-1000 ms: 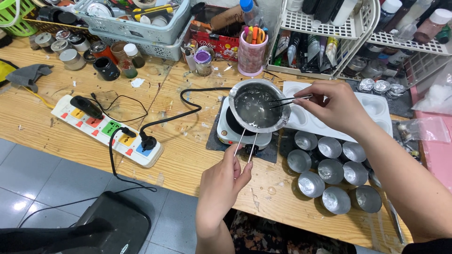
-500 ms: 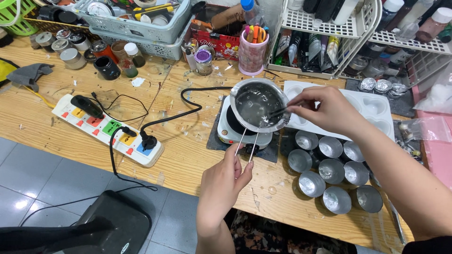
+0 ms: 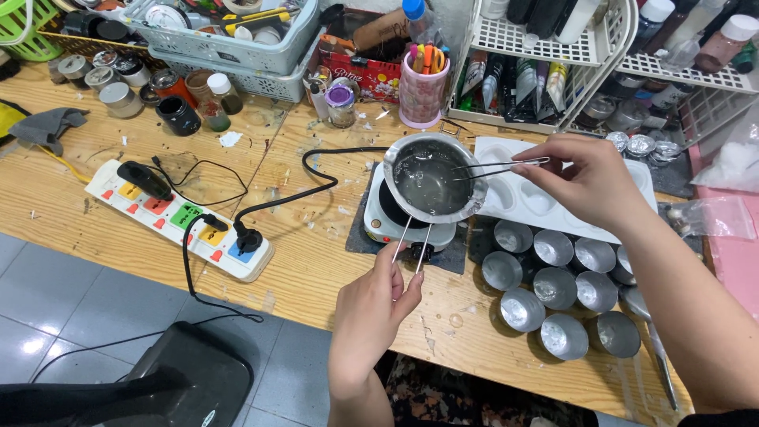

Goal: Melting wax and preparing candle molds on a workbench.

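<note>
A small metal melting pot [image 3: 433,183] with clear liquid sits on a white electric hot plate [image 3: 386,224] on a dark mat. My left hand [image 3: 378,304] pinches the pot's thin wire handle [image 3: 411,240] at the table's near edge. Over the pot's right rim, my right hand [image 3: 583,182] holds metal tweezers [image 3: 498,167] whose tips reach into the liquid. A white silicone mould [image 3: 528,198] lies just under the right hand.
Several empty round metal tins [image 3: 557,281] stand right of the hot plate. A white power strip [image 3: 180,218] with a black cable lies at left. Baskets, jars, a pink pen cup [image 3: 422,88] and a white wire rack [image 3: 553,39] line the back.
My right hand with the tweezers has shifted slightly left, so the tips sit further over the pot. The left hand stays on the wire handle.
</note>
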